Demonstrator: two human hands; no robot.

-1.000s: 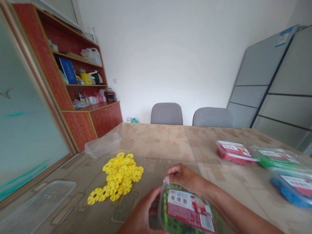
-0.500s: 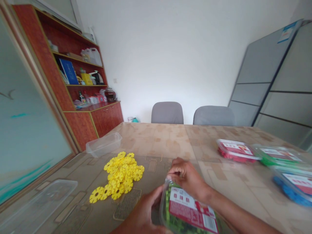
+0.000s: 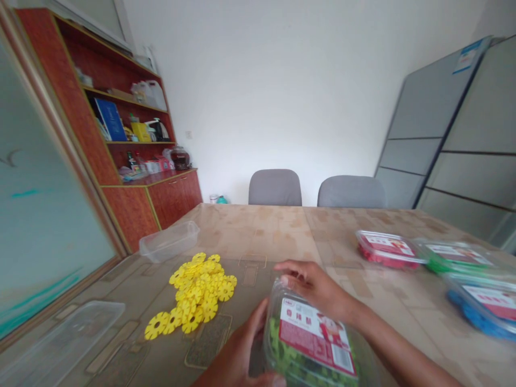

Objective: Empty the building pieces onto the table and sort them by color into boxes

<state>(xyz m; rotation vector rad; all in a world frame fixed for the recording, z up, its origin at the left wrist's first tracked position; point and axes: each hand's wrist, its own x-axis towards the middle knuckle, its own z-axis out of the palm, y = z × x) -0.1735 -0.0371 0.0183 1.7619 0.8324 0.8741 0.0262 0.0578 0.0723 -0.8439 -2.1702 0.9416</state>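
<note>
With my left hand (image 3: 242, 355) I hold the box of green bits (image 3: 314, 334), right of the yellow pieces (image 3: 203, 293). My right hand (image 3: 316, 285) touches the box's far edge; I can't tell if it grips.

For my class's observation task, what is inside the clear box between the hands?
Green pieces show through the clear box. What lies under its label is covered, and the right hand hides part of the far edge.
</note>
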